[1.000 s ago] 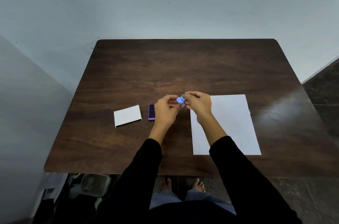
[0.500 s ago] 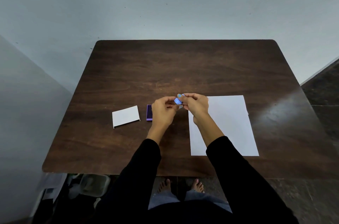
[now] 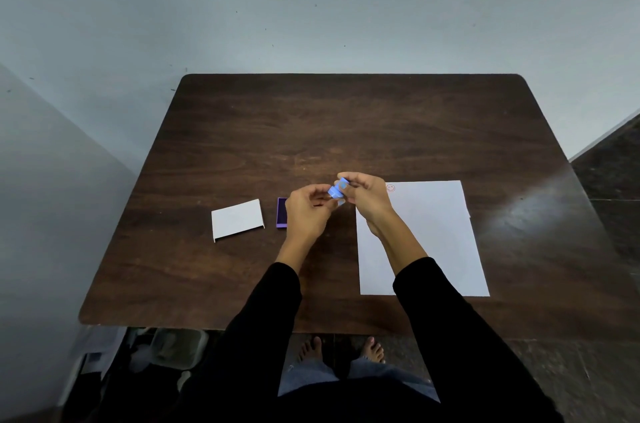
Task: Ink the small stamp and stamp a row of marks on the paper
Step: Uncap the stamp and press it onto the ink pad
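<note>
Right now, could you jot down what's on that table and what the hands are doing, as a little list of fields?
table: dark wood
stamp: small, blue, held above the table between both hands
left hand: fingertips at the stamp
right hand: gripping the stamp
paper: white sheet, right side
mark: one red, at the paper's far left corner
ink pad: purple, open, partly hidden by left hand
lid: white, left of pad

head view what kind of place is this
Probably a plain room at home, set up for a small desk task: a dark wooden table pushed against a bare wall, a dark tiled floor, and bare feet underneath.
</note>
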